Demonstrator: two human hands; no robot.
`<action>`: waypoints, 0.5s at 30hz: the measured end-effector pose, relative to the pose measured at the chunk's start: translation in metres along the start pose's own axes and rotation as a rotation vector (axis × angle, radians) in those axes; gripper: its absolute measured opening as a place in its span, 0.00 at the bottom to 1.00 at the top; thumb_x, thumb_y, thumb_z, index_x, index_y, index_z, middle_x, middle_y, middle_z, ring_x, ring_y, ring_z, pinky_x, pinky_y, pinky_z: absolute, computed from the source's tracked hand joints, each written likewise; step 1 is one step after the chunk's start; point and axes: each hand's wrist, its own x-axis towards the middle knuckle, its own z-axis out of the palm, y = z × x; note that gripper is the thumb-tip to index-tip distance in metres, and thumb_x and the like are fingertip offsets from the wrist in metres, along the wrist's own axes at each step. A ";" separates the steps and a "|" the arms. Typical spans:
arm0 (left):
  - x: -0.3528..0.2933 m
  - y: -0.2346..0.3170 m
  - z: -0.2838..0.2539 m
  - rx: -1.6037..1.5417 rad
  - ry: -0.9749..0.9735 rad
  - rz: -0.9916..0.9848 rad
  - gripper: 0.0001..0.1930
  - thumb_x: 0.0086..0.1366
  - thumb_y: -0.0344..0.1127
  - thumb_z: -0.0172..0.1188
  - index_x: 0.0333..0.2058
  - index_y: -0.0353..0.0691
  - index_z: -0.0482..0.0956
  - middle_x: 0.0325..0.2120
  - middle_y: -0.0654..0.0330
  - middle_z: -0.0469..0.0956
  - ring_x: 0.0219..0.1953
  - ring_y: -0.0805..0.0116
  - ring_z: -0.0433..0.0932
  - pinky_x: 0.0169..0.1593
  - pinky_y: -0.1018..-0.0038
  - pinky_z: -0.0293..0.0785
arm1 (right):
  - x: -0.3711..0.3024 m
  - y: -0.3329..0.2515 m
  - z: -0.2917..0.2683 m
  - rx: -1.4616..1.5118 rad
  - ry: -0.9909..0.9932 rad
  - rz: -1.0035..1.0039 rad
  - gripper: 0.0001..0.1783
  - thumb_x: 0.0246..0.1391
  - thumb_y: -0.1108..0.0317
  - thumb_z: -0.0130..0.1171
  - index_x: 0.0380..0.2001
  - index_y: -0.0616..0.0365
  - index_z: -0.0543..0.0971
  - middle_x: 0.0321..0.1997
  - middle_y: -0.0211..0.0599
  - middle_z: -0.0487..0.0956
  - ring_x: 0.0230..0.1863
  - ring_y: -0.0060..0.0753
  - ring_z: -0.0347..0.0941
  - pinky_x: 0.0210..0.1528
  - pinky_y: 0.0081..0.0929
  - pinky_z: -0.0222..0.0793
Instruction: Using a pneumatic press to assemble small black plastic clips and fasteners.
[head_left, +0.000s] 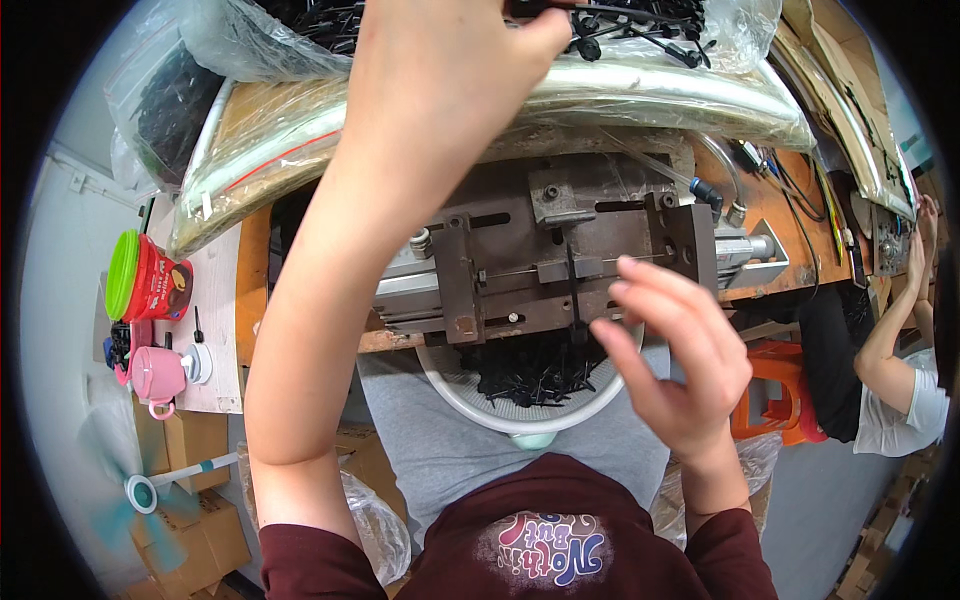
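Observation:
My left hand [450,60] reaches across to the pile of thin black knobbed rods [640,30] in a plastic-lined box at the top. Its fingertips are cut off by the upper edge, but the thumb appears closed against a thin black rod. Below, a single black knobbed rod [574,285] lies front to back in the dark metal fixture [510,270], its knob overhanging the near edge. My right hand [690,360] hovers just right of that knob, thumb and fingers apart, holding nothing. A white basket [470,412] of similar black parts sits under the fixture, at my lap.
Pneumatic cylinders [745,250] and tubing flank the fixture on the wooden bench. Left stand a red tub [165,283] and a pink cup [158,375]; a fan [140,493] spins below. At right, another person [900,390] works near an orange stool [775,390].

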 end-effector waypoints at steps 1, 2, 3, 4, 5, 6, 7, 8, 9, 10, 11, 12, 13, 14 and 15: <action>-0.005 0.010 -0.004 -0.026 0.002 -0.028 0.07 0.57 0.25 0.64 0.35 0.32 0.85 0.28 0.51 0.84 0.29 0.64 0.84 0.35 0.72 0.80 | 0.005 -0.001 0.000 -0.008 0.039 0.017 0.17 0.42 0.78 0.72 0.39 0.64 0.82 0.43 0.46 0.83 0.37 0.42 0.81 0.40 0.30 0.78; -0.012 0.013 -0.003 -0.037 0.006 -0.008 0.07 0.57 0.26 0.65 0.35 0.32 0.85 0.29 0.51 0.84 0.29 0.63 0.84 0.36 0.72 0.80 | 0.009 -0.002 0.002 -0.033 0.068 0.036 0.17 0.42 0.80 0.72 0.40 0.64 0.82 0.42 0.44 0.83 0.39 0.41 0.81 0.40 0.29 0.78; -0.018 0.016 -0.003 -0.055 0.010 -0.022 0.08 0.57 0.27 0.65 0.36 0.33 0.86 0.30 0.53 0.84 0.29 0.66 0.83 0.35 0.74 0.80 | 0.013 0.001 0.002 -0.036 0.108 0.024 0.17 0.42 0.80 0.71 0.40 0.64 0.82 0.41 0.44 0.82 0.39 0.40 0.81 0.40 0.30 0.77; -0.024 0.018 -0.003 -0.072 0.017 -0.036 0.08 0.58 0.27 0.66 0.37 0.34 0.86 0.32 0.55 0.85 0.30 0.68 0.83 0.35 0.75 0.79 | 0.018 0.004 0.003 -0.039 0.146 0.009 0.17 0.42 0.81 0.71 0.40 0.64 0.82 0.40 0.43 0.82 0.40 0.40 0.80 0.41 0.30 0.77; -0.031 0.019 -0.007 -0.092 0.024 -0.090 0.09 0.59 0.27 0.66 0.39 0.35 0.86 0.34 0.58 0.85 0.31 0.72 0.82 0.35 0.78 0.77 | 0.025 0.008 0.002 -0.046 0.180 -0.006 0.16 0.43 0.81 0.70 0.39 0.63 0.82 0.40 0.42 0.82 0.39 0.39 0.80 0.40 0.30 0.76; -0.039 0.019 -0.014 -0.096 0.036 -0.082 0.10 0.61 0.27 0.66 0.41 0.35 0.86 0.34 0.61 0.84 0.29 0.77 0.79 0.32 0.82 0.74 | 0.034 0.012 0.000 -0.059 0.208 -0.024 0.15 0.44 0.82 0.68 0.39 0.63 0.82 0.39 0.42 0.82 0.38 0.39 0.79 0.39 0.30 0.76; -0.047 0.019 -0.019 -0.106 0.048 -0.073 0.10 0.63 0.26 0.65 0.43 0.36 0.86 0.34 0.64 0.84 0.28 0.82 0.76 0.30 0.85 0.71 | 0.044 0.017 -0.002 -0.074 0.227 -0.042 0.14 0.45 0.83 0.67 0.39 0.62 0.82 0.39 0.41 0.82 0.37 0.39 0.79 0.38 0.30 0.75; -0.054 0.026 -0.029 -0.077 0.050 -0.105 0.11 0.63 0.25 0.64 0.45 0.34 0.85 0.34 0.63 0.83 0.26 0.82 0.74 0.29 0.85 0.70 | 0.054 0.021 -0.002 -0.096 0.228 -0.063 0.14 0.46 0.83 0.65 0.38 0.62 0.82 0.38 0.40 0.81 0.36 0.38 0.79 0.37 0.30 0.75; -0.064 0.032 -0.033 -0.110 0.058 -0.157 0.12 0.63 0.23 0.63 0.46 0.33 0.84 0.35 0.61 0.82 0.26 0.82 0.72 0.29 0.85 0.69 | 0.066 0.026 -0.003 -0.106 0.229 -0.065 0.13 0.47 0.83 0.65 0.38 0.61 0.82 0.38 0.40 0.81 0.34 0.38 0.78 0.35 0.30 0.74; -0.073 0.039 -0.036 -0.144 0.067 -0.207 0.14 0.63 0.22 0.61 0.47 0.32 0.83 0.36 0.60 0.82 0.25 0.82 0.71 0.29 0.85 0.68 | 0.077 0.036 -0.003 -0.127 0.234 -0.112 0.13 0.47 0.83 0.64 0.38 0.61 0.82 0.37 0.39 0.81 0.32 0.37 0.77 0.34 0.30 0.73; -0.080 0.042 -0.035 -0.180 0.052 -0.243 0.16 0.63 0.22 0.60 0.50 0.31 0.81 0.40 0.57 0.80 0.29 0.80 0.73 0.32 0.84 0.71 | 0.091 0.047 -0.002 -0.149 0.240 -0.159 0.13 0.47 0.83 0.63 0.37 0.60 0.82 0.36 0.39 0.80 0.30 0.37 0.76 0.32 0.30 0.73; -0.088 0.047 -0.037 -0.209 0.040 -0.280 0.18 0.63 0.21 0.59 0.52 0.30 0.79 0.43 0.54 0.79 0.33 0.77 0.75 0.35 0.83 0.73 | 0.106 0.060 -0.006 -0.309 0.195 -0.275 0.12 0.54 0.81 0.61 0.42 0.58 0.83 0.40 0.33 0.83 0.33 0.22 0.76 0.33 0.19 0.70; -0.097 0.050 -0.039 -0.230 0.032 -0.326 0.20 0.63 0.21 0.58 0.55 0.29 0.77 0.47 0.51 0.78 0.37 0.74 0.78 0.39 0.82 0.76 | 0.123 0.054 -0.003 -0.369 0.135 -0.265 0.13 0.52 0.82 0.64 0.42 0.61 0.83 0.41 0.35 0.83 0.36 0.27 0.79 0.37 0.21 0.73; -0.104 0.056 -0.038 -0.229 0.012 -0.346 0.21 0.63 0.20 0.56 0.56 0.29 0.76 0.47 0.51 0.78 0.39 0.72 0.79 0.42 0.80 0.77 | 0.140 0.060 -0.007 -0.442 0.041 -0.363 0.20 0.49 0.81 0.63 0.47 0.59 0.80 0.44 0.38 0.82 0.40 0.34 0.78 0.43 0.27 0.75; -0.112 0.058 -0.034 -0.232 -0.013 -0.367 0.21 0.63 0.19 0.55 0.57 0.29 0.76 0.48 0.50 0.78 0.41 0.70 0.80 0.45 0.78 0.78 | 0.155 0.072 -0.007 -0.498 -0.038 -0.439 0.23 0.47 0.80 0.63 0.50 0.58 0.79 0.45 0.40 0.81 0.42 0.38 0.78 0.46 0.30 0.75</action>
